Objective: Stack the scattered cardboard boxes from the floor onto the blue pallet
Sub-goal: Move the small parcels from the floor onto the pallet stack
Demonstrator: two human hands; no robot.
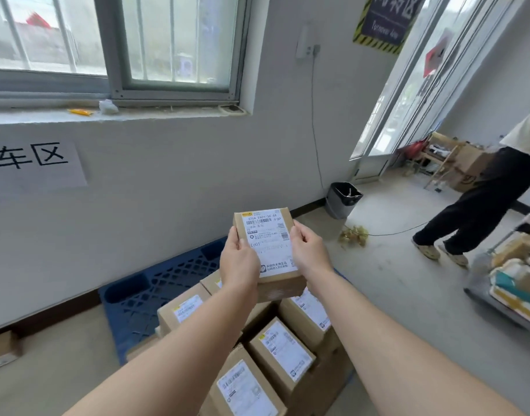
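A small cardboard box (268, 235) with a white shipping label is held up in the air above the blue pallet (155, 291). My left hand (238, 261) grips its left side with the thumb on the label. My right hand (308, 250) grips its right side, thumb on top. Below it, several labelled cardboard boxes (280, 352) sit stacked on the near part of the pallet. The far left part of the pallet shows bare blue grid.
A white wall with a window runs behind the pallet. A grey bin (341, 199) stands by the wall. A person (483, 202) walks at the right, near a cart (516, 283) loaded with parcels. Another box (2, 349) lies at the left edge.
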